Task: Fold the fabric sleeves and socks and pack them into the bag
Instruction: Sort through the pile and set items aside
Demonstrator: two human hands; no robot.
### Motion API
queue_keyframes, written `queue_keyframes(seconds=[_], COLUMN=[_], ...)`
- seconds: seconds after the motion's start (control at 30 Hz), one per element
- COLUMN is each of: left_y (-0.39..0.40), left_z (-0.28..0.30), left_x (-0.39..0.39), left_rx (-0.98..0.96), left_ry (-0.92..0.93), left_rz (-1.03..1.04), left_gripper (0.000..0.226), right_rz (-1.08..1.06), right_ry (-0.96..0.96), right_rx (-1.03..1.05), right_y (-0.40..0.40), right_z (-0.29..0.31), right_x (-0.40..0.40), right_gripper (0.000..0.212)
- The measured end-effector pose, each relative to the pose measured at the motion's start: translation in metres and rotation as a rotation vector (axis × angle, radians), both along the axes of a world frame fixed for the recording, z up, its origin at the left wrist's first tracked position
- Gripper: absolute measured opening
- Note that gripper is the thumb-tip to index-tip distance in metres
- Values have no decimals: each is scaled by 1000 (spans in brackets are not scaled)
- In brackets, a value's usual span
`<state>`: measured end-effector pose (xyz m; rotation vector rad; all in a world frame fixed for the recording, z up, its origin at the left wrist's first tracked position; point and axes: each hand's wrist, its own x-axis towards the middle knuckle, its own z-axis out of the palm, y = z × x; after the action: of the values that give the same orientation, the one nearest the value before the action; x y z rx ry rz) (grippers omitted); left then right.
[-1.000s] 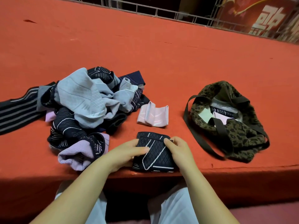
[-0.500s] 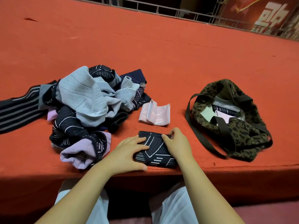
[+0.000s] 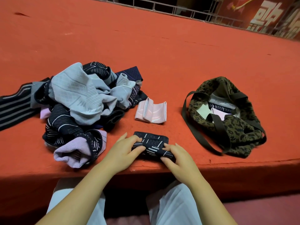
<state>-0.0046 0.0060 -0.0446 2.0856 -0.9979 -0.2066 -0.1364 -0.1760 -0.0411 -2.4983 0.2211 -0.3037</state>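
Warm, even light, soft shadows under the near edge; wide-angle bending at edges, background slightly blurred.

Orange-red felt table top point(image 3: 162, 46), wide, its near edge dropping into shadow. Metal railing point(image 3: 162, 7) along the far edge. Red banner point(image 3: 267, 17) with pale lettering at upper right. Pinkish floor point(image 3: 267, 211) at lower right. Dim background beyond.

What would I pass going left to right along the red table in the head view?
Striped black fabric → heap of unfolded sleeves and socks → folded pink piece → leopard-print bag.
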Motion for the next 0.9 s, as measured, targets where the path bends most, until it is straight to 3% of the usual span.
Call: queue_keyframes(seconds=[0.07, 0.17, 0.27, 0.33, 0.4, 0.47, 0.57, 0.67, 0.77, 0.83, 0.9], left_y=[0, -1, -2, -4, -8, -13, -15, -16, -20, -22, -24], left_z=[3, 4, 4, 1, -1, 0, 4, 9, 20, 27, 26], left_x=[-3, -4, -6, -7, -5, -3, -1, 3, 15, 19, 18], left_rx=[-31, -96, -147, -148, -130, -65, 157, 443, 658, 685, 535], left_ry=[54, 129, 234, 272, 268, 219, -4, -117, -55, -22, 51], left_rz=[58, 150, 170, 180, 220, 268, 343, 334, 223, 153, 137], left_gripper=[22, 25, 29, 49, 63, 55, 36, 48, 52, 45, 37], right_rz=[-37, -108, -211, -303, -380, -413, -431, -441, -419, -386, -366], right_ry=[1, -39, -88, -76, -17, 90, 220, 245, 240, 252, 242], right_rx=[104, 272, 291, 290, 232, 107, -63, -264, -279, -239, -207], right_y=[2, 8, 14, 16, 17, 17, 14, 10, 5, 3, 3], right_z=[6, 13, 13, 12, 12, 15, 13, 7, 1, 0, 1], right_x=[-1, 0, 7, 13, 19, 25, 34, 37, 32, 30, 27], right_gripper=[3, 12, 8, 4, 14, 23, 28, 37, 43, 45, 44])
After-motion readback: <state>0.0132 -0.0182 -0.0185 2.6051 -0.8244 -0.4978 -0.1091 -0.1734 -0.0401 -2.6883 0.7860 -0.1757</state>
